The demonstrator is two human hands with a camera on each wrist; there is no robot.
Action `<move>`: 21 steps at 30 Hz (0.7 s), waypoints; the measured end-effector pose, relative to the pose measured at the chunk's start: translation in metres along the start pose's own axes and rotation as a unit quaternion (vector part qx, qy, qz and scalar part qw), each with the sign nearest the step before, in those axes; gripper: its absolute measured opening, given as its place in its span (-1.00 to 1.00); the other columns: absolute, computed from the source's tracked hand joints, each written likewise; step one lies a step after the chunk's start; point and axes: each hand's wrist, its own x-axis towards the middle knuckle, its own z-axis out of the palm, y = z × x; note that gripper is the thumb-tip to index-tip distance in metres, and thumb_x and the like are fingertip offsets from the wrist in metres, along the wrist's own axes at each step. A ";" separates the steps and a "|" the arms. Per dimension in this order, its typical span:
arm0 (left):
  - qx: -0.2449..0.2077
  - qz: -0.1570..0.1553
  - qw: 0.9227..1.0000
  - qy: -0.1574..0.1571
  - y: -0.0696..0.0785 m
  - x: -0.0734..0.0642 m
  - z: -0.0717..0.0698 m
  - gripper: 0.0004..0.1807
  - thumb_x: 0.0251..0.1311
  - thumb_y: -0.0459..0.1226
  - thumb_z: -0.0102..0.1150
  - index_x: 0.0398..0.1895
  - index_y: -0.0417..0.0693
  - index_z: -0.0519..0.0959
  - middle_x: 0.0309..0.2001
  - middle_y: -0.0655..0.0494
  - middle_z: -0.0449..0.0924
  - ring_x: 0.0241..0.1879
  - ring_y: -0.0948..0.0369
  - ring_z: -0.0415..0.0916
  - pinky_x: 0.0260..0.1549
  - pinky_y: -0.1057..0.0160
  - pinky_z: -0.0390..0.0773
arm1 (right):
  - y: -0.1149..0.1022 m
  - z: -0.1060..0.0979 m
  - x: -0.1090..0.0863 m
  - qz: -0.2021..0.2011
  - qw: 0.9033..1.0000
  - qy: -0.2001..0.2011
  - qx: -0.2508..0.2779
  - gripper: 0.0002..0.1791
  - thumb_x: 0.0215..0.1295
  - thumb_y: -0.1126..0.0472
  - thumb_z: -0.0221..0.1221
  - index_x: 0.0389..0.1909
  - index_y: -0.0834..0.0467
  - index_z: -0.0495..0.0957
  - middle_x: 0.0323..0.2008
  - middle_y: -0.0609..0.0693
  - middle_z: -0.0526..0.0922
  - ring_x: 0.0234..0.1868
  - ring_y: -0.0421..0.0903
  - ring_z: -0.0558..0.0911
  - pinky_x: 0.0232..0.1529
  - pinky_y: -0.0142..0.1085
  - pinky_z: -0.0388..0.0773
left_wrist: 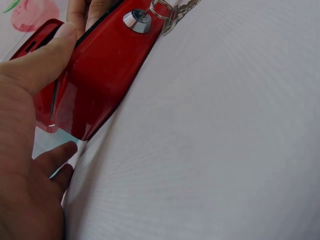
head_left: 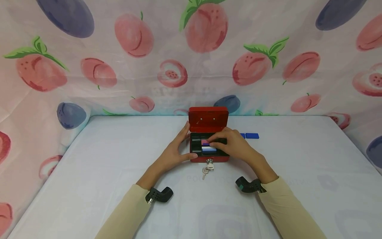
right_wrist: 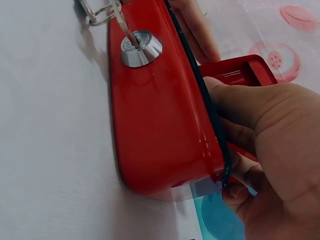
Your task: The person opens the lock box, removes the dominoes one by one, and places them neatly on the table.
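Box (head_left: pixel 221 159) of red colour is placed, lid (head_left: pixel 209 124) raised, on the desk (head_left: pixel 89 186); inside it, a pink block (head_left: pixel 204 141) seems pinched at its right end by the fingers of the right hand (head_left: pixel 235 144). The fingers of the left hand (head_left: pixel 174 150) are spread apart around the box's left side, thumb on the front rim. The block is judged light, stiff and slightly slippery; its opposite long edges are best held.

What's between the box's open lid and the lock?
In the head view: the black tray holding colored blocks, the right hand over it, then the red front wall.
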 end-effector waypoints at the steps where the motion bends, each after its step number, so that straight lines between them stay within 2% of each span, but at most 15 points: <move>1: 0.000 0.000 1.000 -0.001 0.000 0.000 0.000 0.03 -0.03 -0.24 0.29 0.40 0.02 -0.22 0.40 0.13 -0.30 0.24 -0.02 0.09 0.19 0.00 0.02 | 0.000 0.000 0.000 0.001 1.000 -0.002 0.000 -0.81 0.10 0.07 0.22 -0.23 -0.14 0.63 -0.27 -0.25 0.55 -0.19 -0.18 0.40 -0.24 -0.24 0.43; 10: 0.000 -0.005 1.000 0.000 0.001 0.000 -0.001 0.04 -0.03 -0.24 0.29 0.40 0.03 -0.22 0.40 0.11 -0.29 0.25 -0.02 0.08 0.19 -0.01 0.02 | -0.002 -0.002 0.000 0.001 1.000 -0.015 0.001 -0.79 0.09 0.06 0.23 -0.21 -0.14 0.62 -0.24 -0.25 0.57 -0.15 -0.18 0.41 -0.21 -0.23 0.44; 21: -0.003 -0.007 1.000 -0.001 0.001 -0.001 -0.001 0.04 -0.03 -0.24 0.29 0.40 0.03 -0.22 0.40 0.12 -0.29 0.24 -0.02 0.08 0.19 -0.01 0.02 | -0.004 -0.002 0.000 -0.014 1.000 -0.013 0.019 -0.77 0.10 0.16 0.23 -0.18 -0.10 0.61 -0.22 -0.25 0.56 -0.14 -0.18 0.42 -0.19 -0.23 0.46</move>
